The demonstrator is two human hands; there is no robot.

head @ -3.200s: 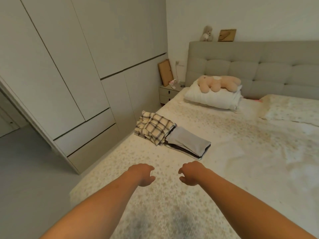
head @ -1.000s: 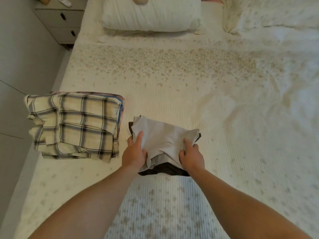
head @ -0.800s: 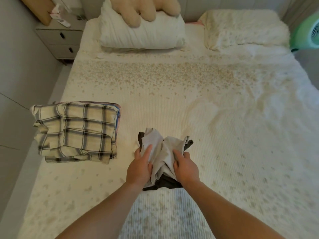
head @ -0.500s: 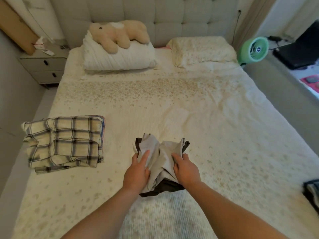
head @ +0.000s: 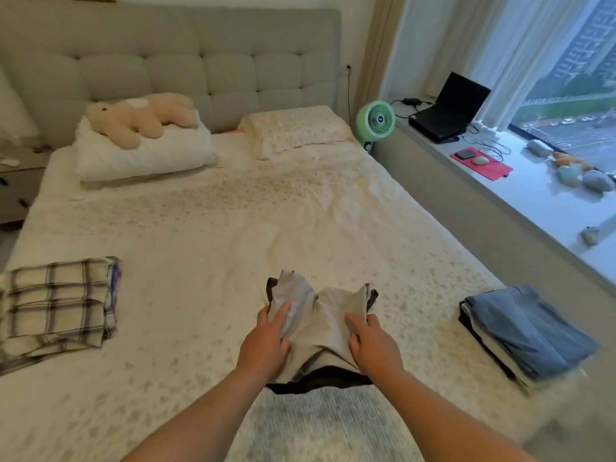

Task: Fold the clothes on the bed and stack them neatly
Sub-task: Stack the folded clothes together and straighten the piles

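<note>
A small stack of folded clothes, a grey garment point(head: 318, 321) on top and a dark one beneath, is lifted just above the bed point(head: 206, 255). My left hand point(head: 266, 341) grips its left side and my right hand point(head: 373, 345) grips its right side, bunching the grey cloth between them. A folded plaid pile point(head: 56, 305) lies at the bed's left edge. A folded blue-grey pile point(head: 523, 331) lies at the right edge.
A pillow with a plush bear point(head: 140, 118) and a second pillow point(head: 296, 130) lie by the grey headboard. A green fan point(head: 375, 121) stands beside the bed. A laptop point(head: 450, 108) and small items sit on the window ledge at right. A nightstand point(head: 13, 191) is at left.
My hands went from hovering free to gripping the grey-topped stack and lifting it rightward, away from the plaid pile. My view turned right, bringing the blue-grey pile and window into sight.
</note>
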